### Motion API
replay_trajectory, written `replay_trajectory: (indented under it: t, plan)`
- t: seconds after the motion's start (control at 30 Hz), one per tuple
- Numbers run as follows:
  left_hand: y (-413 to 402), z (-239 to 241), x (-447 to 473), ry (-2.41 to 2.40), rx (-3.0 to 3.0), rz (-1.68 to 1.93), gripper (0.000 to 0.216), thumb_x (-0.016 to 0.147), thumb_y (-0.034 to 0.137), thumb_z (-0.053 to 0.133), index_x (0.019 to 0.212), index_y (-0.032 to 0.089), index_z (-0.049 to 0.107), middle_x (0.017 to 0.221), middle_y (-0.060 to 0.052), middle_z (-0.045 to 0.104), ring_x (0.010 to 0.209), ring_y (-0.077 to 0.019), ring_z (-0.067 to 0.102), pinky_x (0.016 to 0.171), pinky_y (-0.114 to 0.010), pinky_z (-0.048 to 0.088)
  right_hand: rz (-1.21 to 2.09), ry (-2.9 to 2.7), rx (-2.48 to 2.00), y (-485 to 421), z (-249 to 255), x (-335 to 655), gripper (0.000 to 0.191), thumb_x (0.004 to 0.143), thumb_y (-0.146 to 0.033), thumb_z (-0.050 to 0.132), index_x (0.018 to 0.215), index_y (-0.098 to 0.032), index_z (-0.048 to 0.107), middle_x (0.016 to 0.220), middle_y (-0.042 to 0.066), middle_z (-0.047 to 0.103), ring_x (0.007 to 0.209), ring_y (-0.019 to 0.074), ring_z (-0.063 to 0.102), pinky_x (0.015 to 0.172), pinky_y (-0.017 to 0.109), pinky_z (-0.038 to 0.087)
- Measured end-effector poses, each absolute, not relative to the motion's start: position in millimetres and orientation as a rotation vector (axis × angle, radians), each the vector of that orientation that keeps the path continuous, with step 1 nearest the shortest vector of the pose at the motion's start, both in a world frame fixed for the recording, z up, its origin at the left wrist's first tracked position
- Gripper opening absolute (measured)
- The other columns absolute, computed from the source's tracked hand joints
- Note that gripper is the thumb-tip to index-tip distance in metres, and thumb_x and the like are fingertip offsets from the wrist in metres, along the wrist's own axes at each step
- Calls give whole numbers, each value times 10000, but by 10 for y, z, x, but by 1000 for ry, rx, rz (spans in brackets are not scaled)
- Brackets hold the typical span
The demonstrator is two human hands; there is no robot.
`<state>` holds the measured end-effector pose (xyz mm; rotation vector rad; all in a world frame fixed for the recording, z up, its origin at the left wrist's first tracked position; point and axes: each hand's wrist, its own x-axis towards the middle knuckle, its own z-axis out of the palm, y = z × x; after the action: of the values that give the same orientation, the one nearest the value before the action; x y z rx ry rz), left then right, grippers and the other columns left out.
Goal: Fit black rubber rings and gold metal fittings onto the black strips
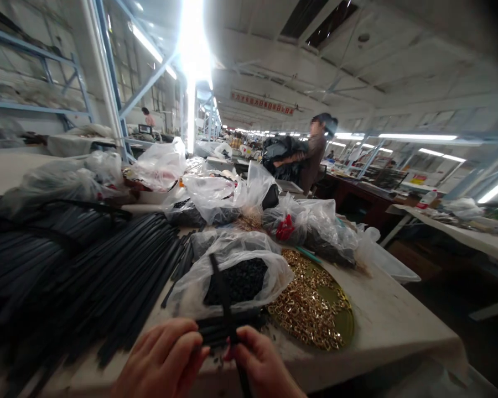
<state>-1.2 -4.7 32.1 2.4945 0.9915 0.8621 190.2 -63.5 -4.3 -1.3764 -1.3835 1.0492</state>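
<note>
Strap [225,304] in right hand [260,356], lower end cropped

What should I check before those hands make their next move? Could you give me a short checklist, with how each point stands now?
1. Right hand grips the black strip: ok, pinched between thumb and fingers.
2. Left hand has a hold too: cannot tell; its fingers curl beside the strip, and whatever they may hold is hidden.
3. Plastic bag is open: ok, black pieces show in its mouth.
4. Strip is off the bag: cannot tell; it crosses in front in this view.
5. More strips are nearby: ok, a big pile lies to the person's left.
</note>
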Motion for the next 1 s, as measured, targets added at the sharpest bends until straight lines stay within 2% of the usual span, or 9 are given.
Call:
replay_trajectory:
  t: [0.07, 0.2, 0.27, 0.4, 0.57, 0.7, 0.8, 0.9, 1.0]
  plan:
    - [-148, 384, 82, 1034, 2229, 574, 214, 798, 391, 516, 804, 212, 633, 846, -44, 653, 802, -206, 584, 723, -277, 423, 1173, -1055, -1223, -639, 46, 1782, 303, 771, -468, 558, 848, -175, 565, 761, 32, 677, 744, 175, 609, 708, 292, 445]
    - [-298, 134, 242, 821, 1659, 338, 369, 864, 373, 389, 1150, 170, 503, 825, -35, 642, 675, -160, 569, 593, -234, 438, 1339, -673, -1072, -694, 64, 1536, 316, 696, -457, 648, 827, -192, 535, 804, 19, 668, 681, 148, 595, 629, 262, 439]
    - [-335, -9, 238, 799, 1527, 368, 405, 862, 372, 390, 1197, 156, 463, 882, -49, 634, 734, -168, 568, 638, -244, 447, 1386, -602, -1073, -731, 19, 1460, 290, 712, -431, 644, 838, -193, 536, 809, 13, 661, 673, 141, 584, 614, 253, 434]
    - [-322, -106, 194, 731, 1447, 426, 412, 802, 365, 501, 1160, 162, 485, 1047, -71, 589, 936, -196, 528, 850, -278, 398, 1353, -554, -1134, -755, -93, 1388, 228, 763, -384, 606, 862, -186, 552, 824, 10, 659, 780, 142, 577, 729, 255, 412]
    - [-235, -70, 80, 891, 1557, 236, 318, 851, 419, 376, 832, 155, 553, 647, 7, 553, 596, -139, 498, 583, -233, 394, 1328, -521, -1172, -681, -170, 1480, 231, 778, -390, 585, 890, -198, 523, 846, 21, 678, 806, 163, 581, 762, 291, 391]
    - [-185, -14, -147, 948, 1648, 41, 332, 848, 425, 381, 699, 162, 520, 623, 17, 544, 593, -130, 493, 572, -230, 365, 1277, -474, -1168, -621, -191, 1585, 248, 767, -372, 598, 910, -204, 484, 847, 34, 696, 863, 180, 584, 828, 323, 367]
    - [-185, -5, -167, 951, 1512, 45, 259, 818, 391, 438, 848, 150, 531, 680, 8, 573, 645, -136, 517, 610, -238, 387, 1341, -478, -1174, -622, -219, 1495, 226, 755, -352, 610, 877, -201, 493, 820, 22, 687, 846, 174, 584, 814, 310, 374]
    - [-184, -55, -40, 895, 1255, 152, 425, 764, 387, 509, 1106, 153, 415, 681, 31, 564, 609, -119, 526, 569, -225, 400, 1388, -527, -1200, -646, -234, 1392, 215, 726, -359, 631, 827, -201, 526, 797, -4, 643, 808, 159, 561, 774, 280, 387]
    - [-144, -96, 48, 914, 1177, 125, 385, 769, 460, 479, 993, 147, 460, 578, 69, 484, 426, -66, 417, 407, -177, 301, 1305, -605, -1316, -625, -225, 1498, 261, 745, -449, 573, 799, -193, 569, 766, -6, 589, 750, 149, 528, 719, 264, 394]
